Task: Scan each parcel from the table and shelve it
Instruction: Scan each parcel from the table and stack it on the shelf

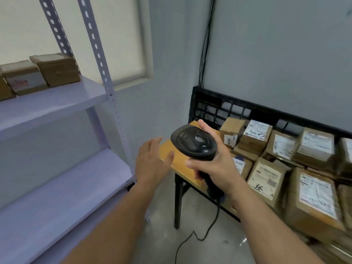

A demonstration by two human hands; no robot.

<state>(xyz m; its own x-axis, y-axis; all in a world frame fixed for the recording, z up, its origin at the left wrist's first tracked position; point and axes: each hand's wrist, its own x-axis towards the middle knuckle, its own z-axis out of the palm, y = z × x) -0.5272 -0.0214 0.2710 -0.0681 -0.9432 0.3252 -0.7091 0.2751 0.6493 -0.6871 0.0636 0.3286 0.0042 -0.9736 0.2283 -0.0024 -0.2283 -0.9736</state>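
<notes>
With the right hand (213, 164) gripping the scanner (194, 143) and the left hand (152, 161) open and empty at frame centre, the trailing cable (209, 227) could snag the table (177, 161) leg.

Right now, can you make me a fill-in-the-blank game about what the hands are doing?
The right hand grips a black ____. The left hand is open and holds ____. The labelled parcels lie on the ____. The cable hangs down to the ____.
Missing words: scanner, nothing, table, floor.
</notes>
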